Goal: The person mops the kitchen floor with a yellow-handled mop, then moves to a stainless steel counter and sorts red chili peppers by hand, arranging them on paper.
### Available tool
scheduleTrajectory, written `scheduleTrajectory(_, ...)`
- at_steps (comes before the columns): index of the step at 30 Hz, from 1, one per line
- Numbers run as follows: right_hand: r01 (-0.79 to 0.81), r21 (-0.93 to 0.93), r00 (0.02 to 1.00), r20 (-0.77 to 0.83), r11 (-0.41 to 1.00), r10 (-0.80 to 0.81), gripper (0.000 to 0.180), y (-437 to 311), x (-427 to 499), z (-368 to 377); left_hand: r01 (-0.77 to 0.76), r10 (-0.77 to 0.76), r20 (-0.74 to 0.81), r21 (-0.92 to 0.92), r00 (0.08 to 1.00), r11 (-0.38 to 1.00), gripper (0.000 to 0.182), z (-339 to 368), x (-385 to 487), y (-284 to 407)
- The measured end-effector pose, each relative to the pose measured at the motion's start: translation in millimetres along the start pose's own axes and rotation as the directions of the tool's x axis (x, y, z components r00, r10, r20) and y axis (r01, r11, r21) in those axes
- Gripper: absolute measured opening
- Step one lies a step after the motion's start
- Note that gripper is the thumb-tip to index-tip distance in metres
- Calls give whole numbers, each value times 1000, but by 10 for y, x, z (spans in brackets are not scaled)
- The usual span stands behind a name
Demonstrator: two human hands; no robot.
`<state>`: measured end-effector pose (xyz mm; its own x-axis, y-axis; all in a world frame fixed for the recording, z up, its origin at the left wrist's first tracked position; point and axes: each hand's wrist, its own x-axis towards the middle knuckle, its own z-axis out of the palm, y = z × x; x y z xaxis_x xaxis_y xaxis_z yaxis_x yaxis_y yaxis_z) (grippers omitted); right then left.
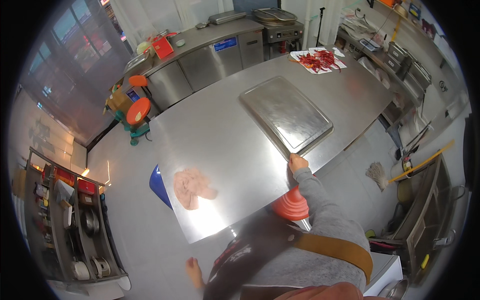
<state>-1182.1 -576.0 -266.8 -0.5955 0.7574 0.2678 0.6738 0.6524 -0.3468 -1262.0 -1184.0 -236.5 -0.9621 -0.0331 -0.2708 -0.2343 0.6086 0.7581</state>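
Observation:
My right hand (299, 162), in a grey sleeve, is closed at the near corner of a rectangular stainless-steel tray (287, 112). The tray appears to lie bottom up on a large stainless-steel table (210, 138); my fingertips are hidden at its rim. Down by my side, away from the table, hangs my left hand (193, 270). It is slightly blurred with its fingers curled, and no object shows in it. A crumpled pinkish cloth (192, 187) lies at the table's near left part.
Red chilli peppers (318, 60) lie on white paper at the far end. An orange plastic stool (291, 204) is under the near edge. Orange-seated stools (138, 111) stand left. Behind runs a steel counter (210, 56). A mop (378, 175) leans at right; a shelf rack (75, 217) stands left.

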Motion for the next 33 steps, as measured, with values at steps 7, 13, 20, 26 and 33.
scheduleTrajectory(7, -11, 135, 992, 123, 991, -6, 14, -230, -100, -122, 59, -60, 13, 92, 998, 994, 32, -41, -108, -73)
scheduleTrajectory(13, 25, 248, 965, 246, 968, -88, 20, -600, -232, -31, 45, -43, -21, 152, 999, 987, 30, 23, -160, -207)
scheduleTrajectory(20, 217, 330, 887, 325, 919, -327, 26, -1048, -595, 235, 17, -12, -39, 142, 999, 990, 28, 67, 211, -586)
scheduleTrajectory(26, 279, 571, 763, 355, 772, -539, 42, -1702, -1094, 27, -21, 12, 60, 160, 998, 987, 34, 191, 544, -650)
scheduleTrajectory(33, 258, 679, 628, 422, 687, -653, 45, -1960, -1179, -258, -29, -18, 172, 269, 985, 963, 37, 326, 639, -278)
